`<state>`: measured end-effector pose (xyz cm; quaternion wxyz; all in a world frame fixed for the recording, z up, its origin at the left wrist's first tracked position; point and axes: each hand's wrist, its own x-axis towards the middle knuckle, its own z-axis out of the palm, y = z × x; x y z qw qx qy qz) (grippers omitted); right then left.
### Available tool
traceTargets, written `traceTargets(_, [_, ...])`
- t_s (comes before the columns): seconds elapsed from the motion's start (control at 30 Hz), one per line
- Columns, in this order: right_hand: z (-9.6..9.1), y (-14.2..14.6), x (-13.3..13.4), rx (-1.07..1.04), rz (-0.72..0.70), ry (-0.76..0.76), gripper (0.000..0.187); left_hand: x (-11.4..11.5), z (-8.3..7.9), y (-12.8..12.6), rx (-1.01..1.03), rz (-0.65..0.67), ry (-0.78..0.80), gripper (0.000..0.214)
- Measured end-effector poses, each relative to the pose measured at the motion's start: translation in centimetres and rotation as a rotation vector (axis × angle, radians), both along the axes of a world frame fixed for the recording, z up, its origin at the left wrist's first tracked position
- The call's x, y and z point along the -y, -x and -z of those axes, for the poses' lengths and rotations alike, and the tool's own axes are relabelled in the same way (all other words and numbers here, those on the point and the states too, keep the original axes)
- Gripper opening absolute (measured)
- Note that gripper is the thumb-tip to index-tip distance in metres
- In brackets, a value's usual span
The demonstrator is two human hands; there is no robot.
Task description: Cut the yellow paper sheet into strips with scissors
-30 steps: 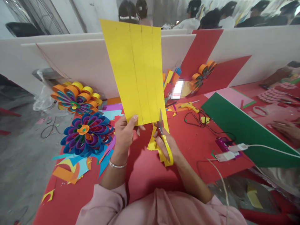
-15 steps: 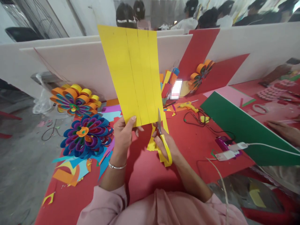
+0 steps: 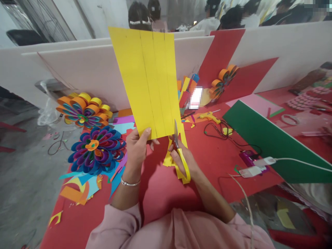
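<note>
My left hand (image 3: 137, 149) grips the bottom edge of a large yellow paper sheet (image 3: 147, 79), held upright above a red table (image 3: 160, 186). Straight pencil lines run up the sheet, which is slit along its right side. My right hand (image 3: 183, 158) is closed on yellow-handled scissors (image 3: 181, 154), whose blades point up into the sheet's lower right edge. A cut yellow strip (image 3: 168, 159) hangs below the blades.
Two layered paper flowers (image 3: 97, 148) (image 3: 83, 110) and coloured scraps (image 3: 77, 188) lie at the left. A yellow glue gun (image 3: 210, 117), black cable, white power adapter (image 3: 251, 171) and green board (image 3: 269, 141) sit to the right. White partition boards (image 3: 90, 69) stand behind; other people sit beyond.
The sheet and both hands barely shifted. The scissors stay at the sheet's lower right edge. A neighbour's hand at the far right has withdrawn.
</note>
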<state>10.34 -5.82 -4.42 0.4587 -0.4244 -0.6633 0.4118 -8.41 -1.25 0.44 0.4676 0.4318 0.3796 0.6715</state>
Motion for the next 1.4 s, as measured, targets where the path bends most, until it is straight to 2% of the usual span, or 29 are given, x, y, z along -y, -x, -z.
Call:
traceTargets(0.2, [0.20,-0.01,-0.11,-0.019,-0.015,-0.002,0.035,-0.08,0.10,0.03,-0.018,0.002,-0.006,0.025])
traceTargets(0.43, [0.06,-0.02,-0.05,-0.015,-0.009,0.007,0.030,-0.10,0.04,0.02,-0.011,-0.008,-0.009,0.026])
traceTargets(0.83, [0.30,-0.04,-0.20,-0.037,-0.025,0.004,0.042,-0.21,0.11,0.07,-0.019,-0.006,-0.006,0.025])
traceTargets(1.07, [0.04,0.03,-0.11,-0.055,-0.032,0.020,0.034,-0.16,-0.05,0.07,-0.021,-0.024,-0.003,0.026])
traceTargets(1.4, [0.00,0.08,-0.15,-0.039,-0.025,0.025,0.040,-0.24,0.00,0.08,-0.017,-0.028,-0.006,0.027])
